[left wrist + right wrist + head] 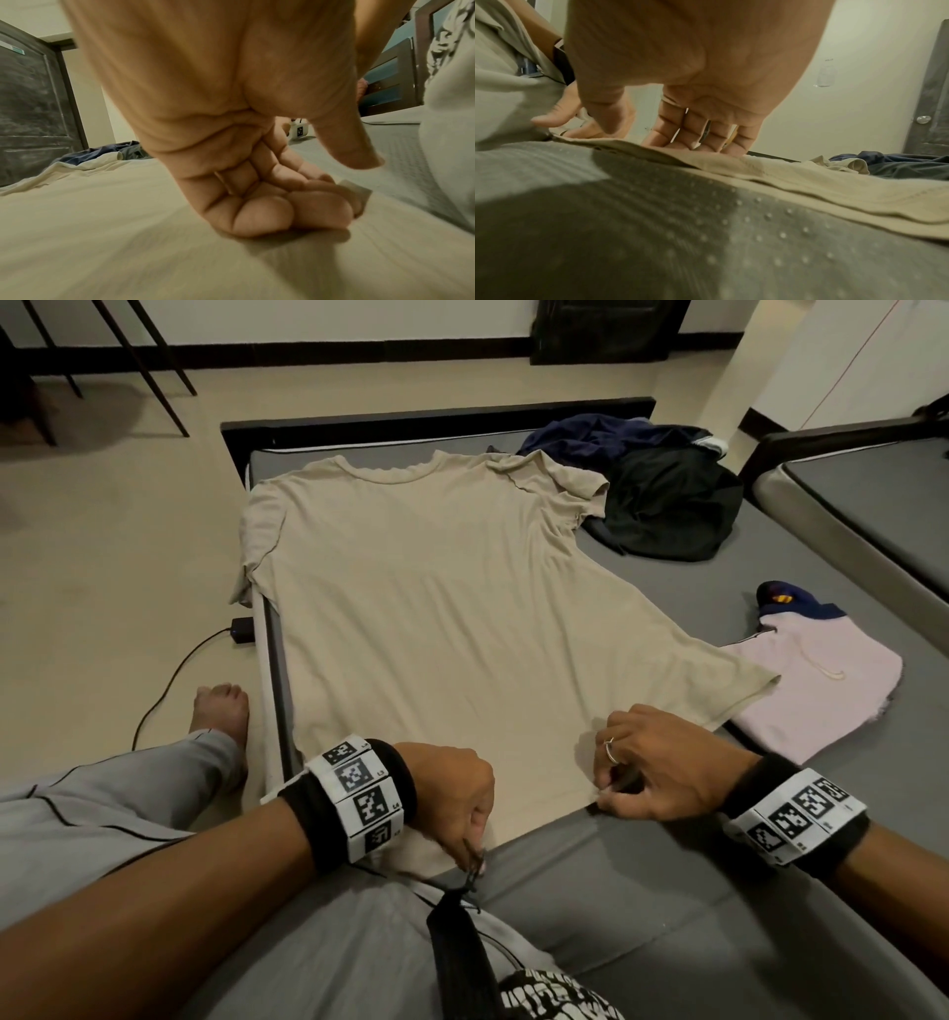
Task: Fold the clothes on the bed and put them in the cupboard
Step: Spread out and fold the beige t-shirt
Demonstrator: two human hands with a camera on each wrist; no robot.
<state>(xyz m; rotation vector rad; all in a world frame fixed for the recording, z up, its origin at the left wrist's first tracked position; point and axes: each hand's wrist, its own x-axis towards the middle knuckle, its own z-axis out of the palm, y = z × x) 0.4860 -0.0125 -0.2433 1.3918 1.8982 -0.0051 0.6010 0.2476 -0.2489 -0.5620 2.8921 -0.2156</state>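
A beige T-shirt (462, 608) lies spread flat on the grey mattress (667, 891), neck at the far end and hem toward me. My left hand (457, 814) sits at the hem's left end with its fingers curled onto the cloth. In the left wrist view a bit of hem pokes out past the fingertips (321, 213). My right hand (647, 773) is further right on the same hem, fingers on top of the shirt and thumb at its edge, pinching it. The right wrist view shows the hem (834, 188) slightly raised under that hand (693, 132).
A black garment (667, 510) and a navy one (601, 436) are heaped at the bed's far right. A folded pink shirt (821, 690) lies right of the T-shirt. A second bed (873, 505) stands to the right. A charger with its cable (241, 629) is on the floor by my foot (221, 711).
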